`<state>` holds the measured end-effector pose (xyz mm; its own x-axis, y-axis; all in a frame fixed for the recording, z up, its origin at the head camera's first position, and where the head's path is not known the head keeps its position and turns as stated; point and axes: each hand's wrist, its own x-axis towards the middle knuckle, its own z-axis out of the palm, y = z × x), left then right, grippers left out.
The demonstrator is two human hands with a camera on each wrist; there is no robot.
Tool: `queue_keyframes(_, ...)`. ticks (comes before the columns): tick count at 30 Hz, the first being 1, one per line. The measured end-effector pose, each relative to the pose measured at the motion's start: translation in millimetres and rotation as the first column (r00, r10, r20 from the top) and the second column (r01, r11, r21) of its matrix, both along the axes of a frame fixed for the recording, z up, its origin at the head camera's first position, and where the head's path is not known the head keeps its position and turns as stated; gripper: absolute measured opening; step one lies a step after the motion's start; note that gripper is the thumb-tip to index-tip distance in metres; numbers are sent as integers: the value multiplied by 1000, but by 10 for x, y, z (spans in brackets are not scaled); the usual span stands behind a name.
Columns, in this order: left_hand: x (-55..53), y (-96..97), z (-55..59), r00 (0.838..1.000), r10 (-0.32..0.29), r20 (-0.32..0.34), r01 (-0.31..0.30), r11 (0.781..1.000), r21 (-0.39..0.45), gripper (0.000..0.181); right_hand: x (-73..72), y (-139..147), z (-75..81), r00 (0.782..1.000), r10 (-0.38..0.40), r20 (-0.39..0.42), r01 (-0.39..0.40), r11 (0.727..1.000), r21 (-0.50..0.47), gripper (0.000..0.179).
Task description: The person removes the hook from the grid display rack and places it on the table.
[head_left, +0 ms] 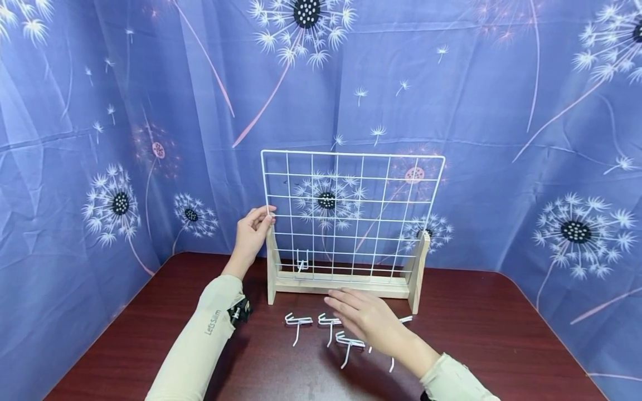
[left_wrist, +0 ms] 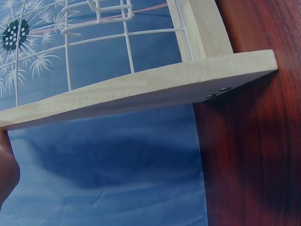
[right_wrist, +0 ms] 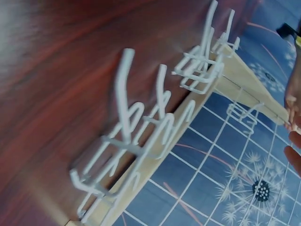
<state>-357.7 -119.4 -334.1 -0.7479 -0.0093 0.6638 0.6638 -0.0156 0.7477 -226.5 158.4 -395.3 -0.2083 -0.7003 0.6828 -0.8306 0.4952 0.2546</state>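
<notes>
A white wire grid panel (head_left: 351,153) stands upright in a pale wooden stand (head_left: 311,285). At the panel's left edge, my left hand (head_left: 251,234) pinches the frame just above the wooden side post. One white wire hook (head_left: 302,264) hangs low on the left of the grid. Several similar loose hooks, such as this hook (head_left: 298,321) and a nearer hook (head_left: 350,341), lie on the table before the stand. Over them is my right hand (head_left: 371,320), fingers extended and holding nothing, hiding some from the head view. The right wrist view shows loose hooks (right_wrist: 123,94) close up.
The dark red-brown table (head_left: 481,334) extends around the stand. A blue dandelion-print curtain (head_left: 215,167) hangs behind the table and along both sides. A small black device (head_left: 239,309) is strapped at the left wrist.
</notes>
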Motion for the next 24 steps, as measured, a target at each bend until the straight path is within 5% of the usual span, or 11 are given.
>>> queue_keyframes(14,7,13,13,1000,-14,-4,14,1000,6,23,-193,-311,147,980,-57,193,100,970,-221,49)
queue_keyframes(24,38,0,30,1000,8,19,-7,1000,-23,24,-321,-613,68,941,-63,332,206,886,-415,42)
